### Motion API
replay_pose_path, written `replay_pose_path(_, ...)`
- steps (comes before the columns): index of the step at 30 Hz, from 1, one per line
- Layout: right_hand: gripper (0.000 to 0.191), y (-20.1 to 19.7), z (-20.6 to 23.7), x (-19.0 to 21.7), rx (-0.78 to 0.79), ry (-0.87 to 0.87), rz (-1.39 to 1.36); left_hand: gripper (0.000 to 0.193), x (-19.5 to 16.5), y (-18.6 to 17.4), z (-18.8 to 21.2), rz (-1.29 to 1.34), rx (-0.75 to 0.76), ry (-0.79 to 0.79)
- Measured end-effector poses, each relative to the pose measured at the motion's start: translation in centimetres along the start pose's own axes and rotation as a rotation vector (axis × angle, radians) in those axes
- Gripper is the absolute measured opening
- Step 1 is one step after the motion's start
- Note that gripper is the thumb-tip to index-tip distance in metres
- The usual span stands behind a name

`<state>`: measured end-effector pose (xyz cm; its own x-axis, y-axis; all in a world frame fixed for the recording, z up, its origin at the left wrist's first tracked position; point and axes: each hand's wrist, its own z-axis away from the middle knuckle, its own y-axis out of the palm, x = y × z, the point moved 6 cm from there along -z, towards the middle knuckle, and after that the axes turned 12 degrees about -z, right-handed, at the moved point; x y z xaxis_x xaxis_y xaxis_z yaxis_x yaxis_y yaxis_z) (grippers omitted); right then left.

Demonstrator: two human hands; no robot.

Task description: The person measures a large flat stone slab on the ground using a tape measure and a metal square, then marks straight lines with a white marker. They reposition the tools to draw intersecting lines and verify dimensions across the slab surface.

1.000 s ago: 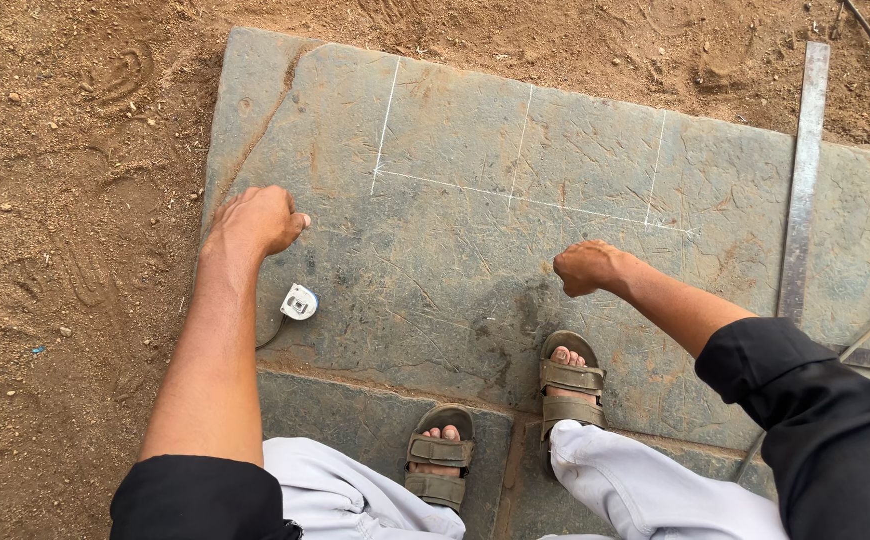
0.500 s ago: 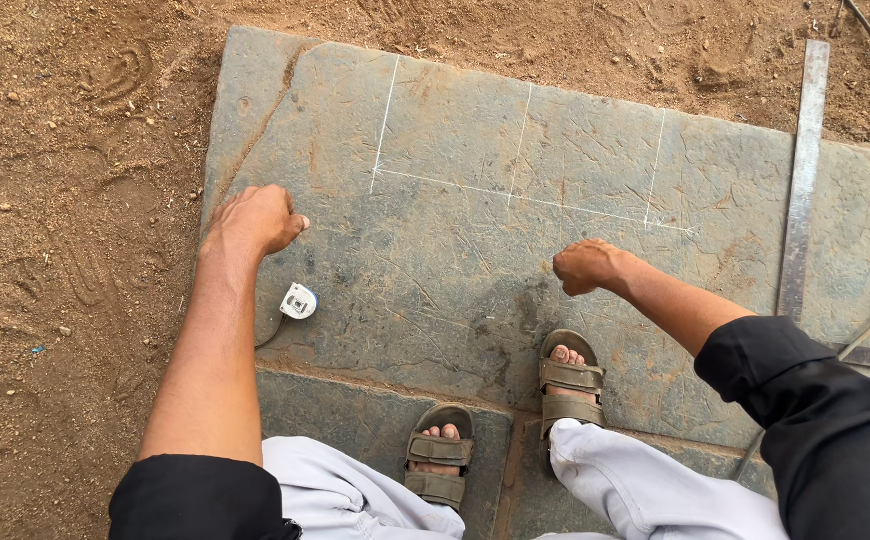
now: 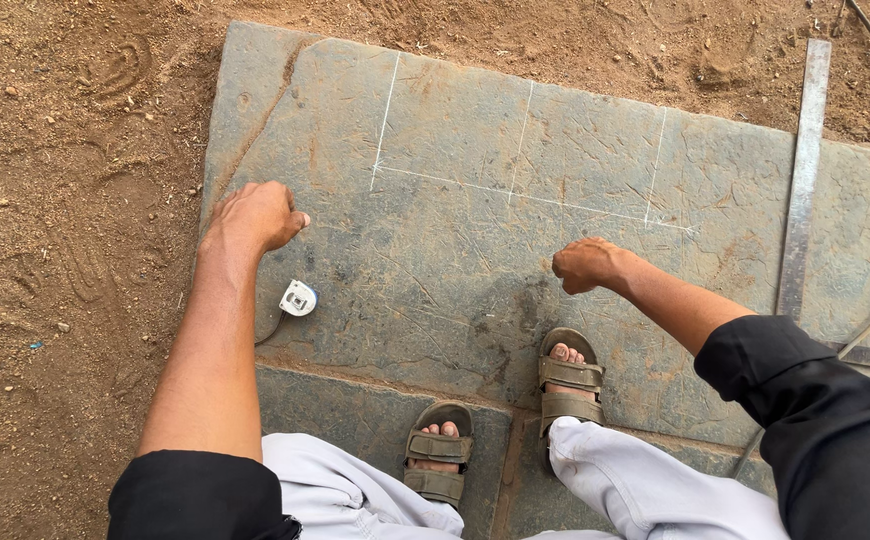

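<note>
At far left lies bare reddish soil point(image 3: 65, 250) marked with shoe prints. The left hand point(image 3: 253, 215) rests on the left part of the grey stone slab point(image 3: 455, 270), fingers curled loosely together; nothing is seen inside this grip. Just below it, near the slab's lower edge, lies a small white tape measure case point(image 3: 298, 298), apart from the hand. White chalk lines point(image 3: 525, 195) run across the slab's upper middle: one long line crossed by three short ones. Lower centre, two feet in brown sandals point(image 3: 567, 375) stand at the slab's near edge. The right hand point(image 3: 587, 264) is closed into a fist above the slab; whether this grip holds a small item cannot be told from this angle. At right, a long metal straightedge point(image 3: 803, 180) lies upright along the slab.
</note>
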<state>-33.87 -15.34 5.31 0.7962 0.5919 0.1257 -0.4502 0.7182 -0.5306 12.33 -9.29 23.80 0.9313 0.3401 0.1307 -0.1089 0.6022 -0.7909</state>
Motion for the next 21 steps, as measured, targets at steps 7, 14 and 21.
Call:
replay_pose_path(7,0.02,0.35,-0.43,-0.27,0.006,-0.008,0.003,0.035,0.15,0.14,-0.41,-0.002,-0.006,0.006)
replay_pose_path(14,0.02,0.81,-0.81,-0.66,0.027,0.005,0.024,0.035,0.29,0.06,-0.69,0.003,-0.003,0.012)
replay_pose_path(21,0.021,0.55,-0.68,-0.49,0.028,-0.006,0.02,0.034,0.22,-0.01,-0.82,-0.013,-0.014,0.031)
